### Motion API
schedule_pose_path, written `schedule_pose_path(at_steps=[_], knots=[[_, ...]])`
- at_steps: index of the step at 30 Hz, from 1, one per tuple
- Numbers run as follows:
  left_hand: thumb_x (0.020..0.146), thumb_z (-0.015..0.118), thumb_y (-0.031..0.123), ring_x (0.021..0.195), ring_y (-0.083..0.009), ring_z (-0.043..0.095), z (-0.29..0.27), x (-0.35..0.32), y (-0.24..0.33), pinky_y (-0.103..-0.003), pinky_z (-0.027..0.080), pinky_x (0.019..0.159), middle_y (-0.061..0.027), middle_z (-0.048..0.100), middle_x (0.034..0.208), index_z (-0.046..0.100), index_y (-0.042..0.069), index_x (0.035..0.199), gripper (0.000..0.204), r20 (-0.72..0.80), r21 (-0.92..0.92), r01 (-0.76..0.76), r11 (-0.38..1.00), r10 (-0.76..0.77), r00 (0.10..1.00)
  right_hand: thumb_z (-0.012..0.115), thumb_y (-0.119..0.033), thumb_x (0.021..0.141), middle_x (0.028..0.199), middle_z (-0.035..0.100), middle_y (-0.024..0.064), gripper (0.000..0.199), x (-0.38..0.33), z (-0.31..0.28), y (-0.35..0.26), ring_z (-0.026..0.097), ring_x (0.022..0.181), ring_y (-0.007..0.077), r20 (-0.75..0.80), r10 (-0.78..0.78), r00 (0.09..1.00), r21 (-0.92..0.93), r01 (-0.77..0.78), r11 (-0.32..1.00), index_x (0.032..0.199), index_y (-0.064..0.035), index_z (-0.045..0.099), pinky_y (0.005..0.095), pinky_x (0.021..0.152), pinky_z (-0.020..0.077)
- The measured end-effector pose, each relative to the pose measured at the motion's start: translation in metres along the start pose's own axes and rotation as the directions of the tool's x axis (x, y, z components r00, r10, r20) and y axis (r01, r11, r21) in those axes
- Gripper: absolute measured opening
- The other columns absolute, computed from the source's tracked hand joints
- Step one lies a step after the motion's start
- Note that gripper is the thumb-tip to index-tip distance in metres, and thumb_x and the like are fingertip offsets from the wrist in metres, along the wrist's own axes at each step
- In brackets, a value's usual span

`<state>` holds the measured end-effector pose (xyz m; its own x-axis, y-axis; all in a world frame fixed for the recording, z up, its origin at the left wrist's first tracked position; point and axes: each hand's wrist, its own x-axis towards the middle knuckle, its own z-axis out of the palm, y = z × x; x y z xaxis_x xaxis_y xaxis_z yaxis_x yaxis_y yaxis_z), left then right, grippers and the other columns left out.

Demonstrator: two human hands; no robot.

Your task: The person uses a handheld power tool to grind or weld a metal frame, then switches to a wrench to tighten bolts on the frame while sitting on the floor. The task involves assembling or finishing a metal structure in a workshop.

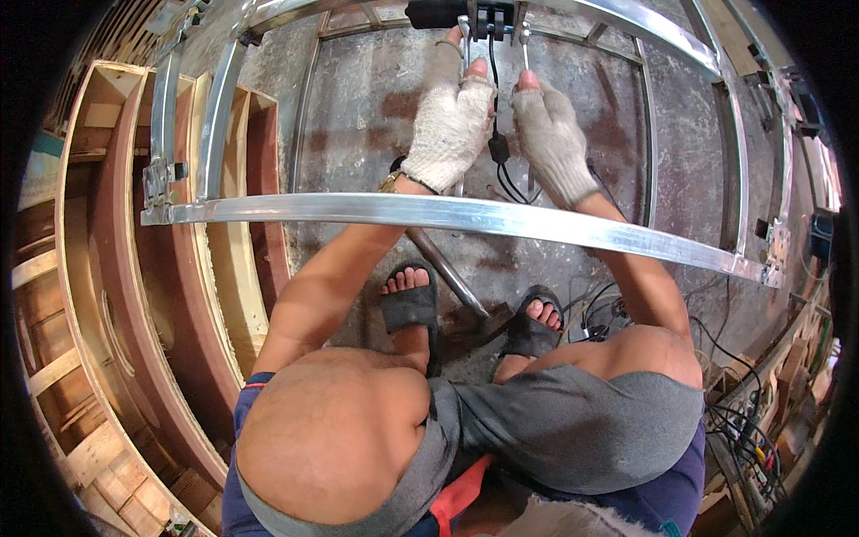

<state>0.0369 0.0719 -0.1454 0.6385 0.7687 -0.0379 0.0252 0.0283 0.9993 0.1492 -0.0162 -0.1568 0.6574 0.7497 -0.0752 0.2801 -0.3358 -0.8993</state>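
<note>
Both my hands wear off-white knit gloves with bare fingertips. They reach under the near bar of a shiny metal frame (447,213) to a black bracketed part (438,13) on its far side. My left hand (450,125) is closed round a silver wrench (464,43), whose upper end meets the bracket. On the right of it, my right hand (548,139) grips a second slim silver wrench (526,43), with its head up against the bracket's right side. Between the hands hangs a black cable (492,85) with a thick black lump in it. The palms are hidden.
Long wooden box-like pieces (121,224) stand along the left. A metal pipe (452,279) lies on the grey floor between my sandalled feet. Cables (747,430) and wood scraps lie at the right. Metal bars of the frame surround my arms.
</note>
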Motion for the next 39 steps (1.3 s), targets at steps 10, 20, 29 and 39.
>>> schedule_pose_path(at_steps=[10,20,29,39], knots=[[0.105,0.052,0.026,0.063,-0.0110,0.054,-0.003,0.003,-0.007,-0.030,0.046,0.055,-0.0031,0.058,0.077,0.031,0.012,0.155,0.056,-0.029,0.017,0.044,0.999,-0.044,0.999,0.047,-0.045,0.106,0.065,0.037,-0.0091,0.032,0.001,-0.013,-0.008,0.032,0.047,0.0040,0.491,0.078,0.867,0.728,-0.458,0.510,0.097,-0.0142,0.053,0.0215,0.039,0.0248],[0.105,0.052,0.026,0.060,-0.0074,0.050,-0.001,-0.002,0.001,-0.026,0.043,0.052,0.0012,0.055,0.074,0.031,0.013,0.156,0.057,-0.018,-0.016,0.003,1.000,-0.003,1.000,0.049,-0.044,0.106,0.061,0.038,-0.0090,0.033,0.007,-0.035,-0.001,0.033,0.044,0.0028,0.292,0.138,0.946,0.706,-0.311,0.637,0.096,-0.0134,0.056,0.0215,0.037,0.0214],[0.104,0.053,0.025,0.060,-0.0070,0.050,-0.004,0.002,-0.003,-0.025,0.043,0.053,0.0011,0.055,0.075,0.031,0.012,0.156,0.057,-0.008,-0.032,-0.042,0.999,0.042,0.999,0.050,-0.040,0.104,0.074,0.061,0.0211,0.035,0.064,-0.032,0.064,0.061,0.071,0.0437,-0.004,-0.598,0.802,-0.390,0.549,0.739,0.100,-0.0068,0.060,0.0514,0.061,0.0434],[0.105,0.053,0.026,0.057,-0.0071,0.051,-0.002,-0.001,0.002,-0.024,0.043,0.051,0.0006,0.055,0.073,0.031,0.012,0.155,0.057,-0.014,-0.001,-0.029,1.000,0.029,0.999,0.052,-0.019,0.091,0.097,0.062,0.0236,0.029,0.152,-0.050,0.052,0.060,0.091,0.0465,0.326,-0.795,0.511,-0.352,0.846,0.400,0.114,-0.0028,0.059,0.0496,0.078,0.0498]])
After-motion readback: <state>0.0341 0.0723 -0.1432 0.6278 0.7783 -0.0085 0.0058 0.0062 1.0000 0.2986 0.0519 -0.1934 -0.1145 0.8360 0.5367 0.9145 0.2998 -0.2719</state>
